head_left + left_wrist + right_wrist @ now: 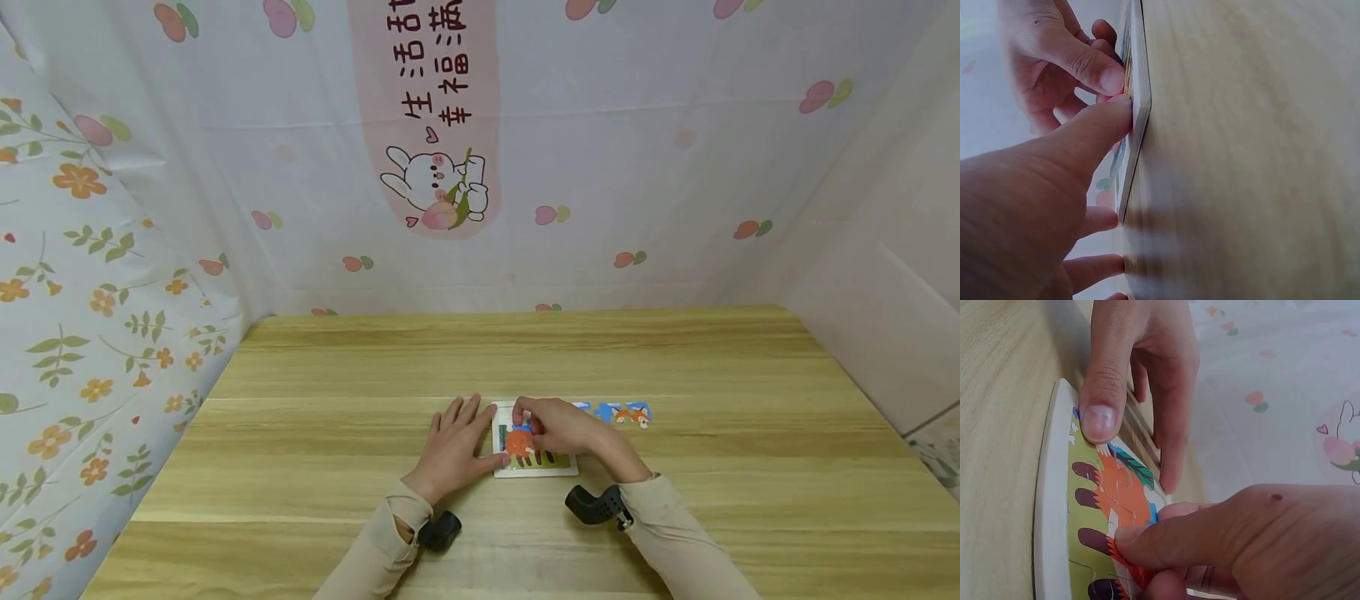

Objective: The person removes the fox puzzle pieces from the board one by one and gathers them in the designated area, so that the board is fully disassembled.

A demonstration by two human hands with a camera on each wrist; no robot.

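A jigsaw puzzle in a white-rimmed tray [536, 473] lies flat on the table, showing an orange fox-like animal with dark legs on a green ground. My left hand [453, 442] spreads its fingers over the tray's left side. Its thumb [1099, 422] presses on the picture near the edge, while the other fingers rest on the table. Over the picture's middle, my right hand [566, 425] pinches a small reddish puzzle piece [1138, 574] between thumb and curled fingers. Most of that piece is hidden by the hand.
Loose puzzle pieces [633, 414] with fox faces on blue lie just right of the tray, partly behind the right hand. The wooden table [375, 358] ends at a patterned cloth backdrop [600, 150]. Each wrist carries a black camera mount [441, 532].
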